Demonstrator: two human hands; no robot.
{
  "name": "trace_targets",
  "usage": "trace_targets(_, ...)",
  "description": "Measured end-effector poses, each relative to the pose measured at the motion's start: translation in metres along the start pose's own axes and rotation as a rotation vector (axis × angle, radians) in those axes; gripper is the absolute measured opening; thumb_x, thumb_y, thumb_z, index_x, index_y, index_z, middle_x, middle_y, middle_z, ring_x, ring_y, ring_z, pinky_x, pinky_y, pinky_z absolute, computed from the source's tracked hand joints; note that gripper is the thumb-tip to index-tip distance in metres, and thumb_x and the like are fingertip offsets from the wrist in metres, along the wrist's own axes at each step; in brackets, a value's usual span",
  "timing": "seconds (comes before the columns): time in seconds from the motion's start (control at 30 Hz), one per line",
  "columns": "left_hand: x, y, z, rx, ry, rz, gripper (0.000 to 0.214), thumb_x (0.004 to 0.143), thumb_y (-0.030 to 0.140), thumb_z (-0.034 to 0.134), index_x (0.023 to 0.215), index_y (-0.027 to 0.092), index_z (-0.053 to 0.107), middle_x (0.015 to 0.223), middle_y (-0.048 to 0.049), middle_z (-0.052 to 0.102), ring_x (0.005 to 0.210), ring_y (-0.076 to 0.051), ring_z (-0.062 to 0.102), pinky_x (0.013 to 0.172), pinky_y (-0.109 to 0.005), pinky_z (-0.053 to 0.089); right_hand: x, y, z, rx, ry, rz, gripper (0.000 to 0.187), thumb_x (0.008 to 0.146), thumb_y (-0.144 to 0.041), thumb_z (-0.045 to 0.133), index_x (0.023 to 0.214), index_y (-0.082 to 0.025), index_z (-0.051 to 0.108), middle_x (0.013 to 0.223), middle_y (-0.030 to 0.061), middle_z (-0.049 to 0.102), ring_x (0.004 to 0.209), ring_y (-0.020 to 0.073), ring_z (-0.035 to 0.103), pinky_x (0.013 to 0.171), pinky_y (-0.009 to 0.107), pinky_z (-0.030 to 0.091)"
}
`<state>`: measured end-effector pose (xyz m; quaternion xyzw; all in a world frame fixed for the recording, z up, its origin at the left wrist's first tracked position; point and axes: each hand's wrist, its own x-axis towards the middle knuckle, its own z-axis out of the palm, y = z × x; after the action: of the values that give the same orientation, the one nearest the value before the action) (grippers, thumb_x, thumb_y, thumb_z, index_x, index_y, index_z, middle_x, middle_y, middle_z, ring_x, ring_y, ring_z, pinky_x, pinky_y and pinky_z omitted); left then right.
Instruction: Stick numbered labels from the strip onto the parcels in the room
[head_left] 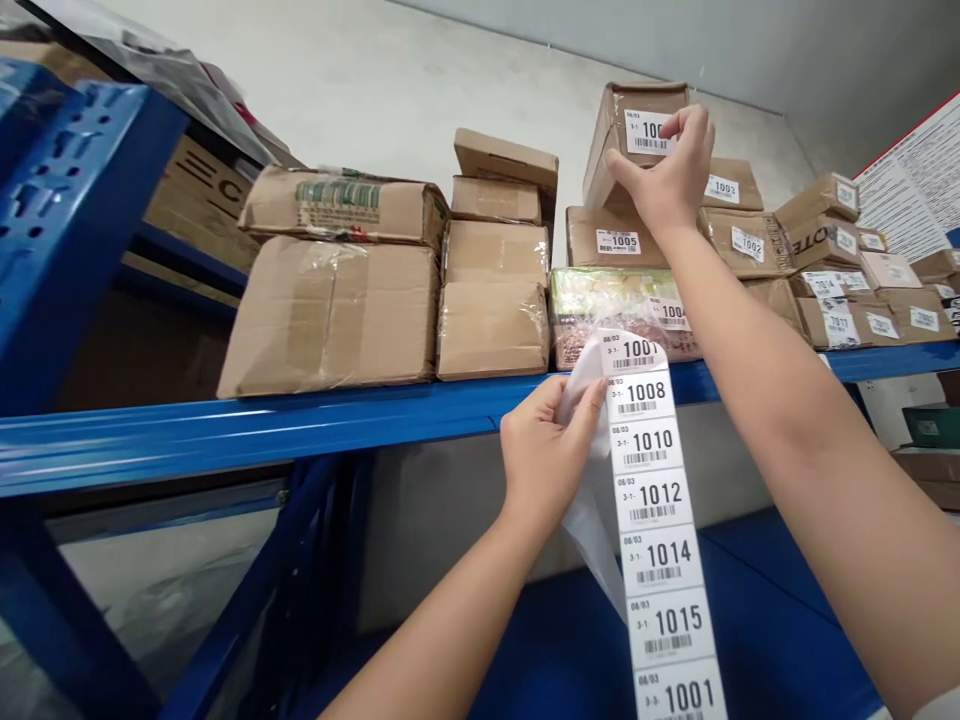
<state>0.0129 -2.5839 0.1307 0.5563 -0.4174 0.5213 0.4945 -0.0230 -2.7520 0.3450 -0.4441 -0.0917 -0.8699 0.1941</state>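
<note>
On the blue shelf (300,425), right hand (667,175) fingers pinch the top parcel (619,150); left hand (544,455) fingers clamp the label strip (660,520). The tilted parcel may fall.

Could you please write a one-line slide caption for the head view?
Right hand presses a numbered label onto a box on the blue shelf; left hand holds the label strip.
</note>
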Motion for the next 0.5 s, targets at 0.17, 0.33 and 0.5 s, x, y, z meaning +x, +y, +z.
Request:
trace_targets(0.17, 0.004, 0.001, 0.003, 0.055, 0.02, -0.039, 0.033, 0.078, 0.038, 0.062, 0.054, 0.02, 0.047, 0.052, 0.0037, 0.047, 0.053, -0.011, 0.039, 0.051, -0.022, 0.034, -0.008, -0.001, -0.047, -0.082, 0.026, -0.141, 0.032, 0.084, -0.035, 0.068, 0.086, -0.027, 0.036, 0.111, 0.0102, 0.048, 0.138, 0.022, 0.028, 0.115, 0.038, 0.028)
trace_targets(0.33, 0.007, 0.005, 0.005, 0.115, 0.011, -0.087, 0.031, 0.075, 0.044, 0.06, 0.058, 0.02, 0.053, 0.054, 0.0031, 0.05, 0.056, -0.013, 0.043, 0.052, -0.023, 0.035, -0.014, -0.006, -0.088, -0.118, 0.122, -0.203, 0.035, 0.084, -0.043, 0.069, 0.091, -0.027, 0.039, 0.107, 0.0095, 0.051, 0.139, 0.021, 0.03, 0.121, 0.039, 0.025)
trace_targets(0.5, 0.014, 0.014, 0.006, 0.202, -0.031, -0.164, 0.03, 0.073, 0.046, 0.061, 0.058, 0.02, 0.056, 0.054, 0.0024, 0.051, 0.058, -0.015, 0.046, 0.052, -0.023, 0.034, -0.019, 0.006, -0.111, -0.181, 0.088, -0.282, 0.051, 0.088, -0.048, 0.061, 0.126, -0.024, 0.037, 0.131, 0.0132, 0.038, 0.145, 0.0302, 0.027, 0.116, 0.059, 0.03)
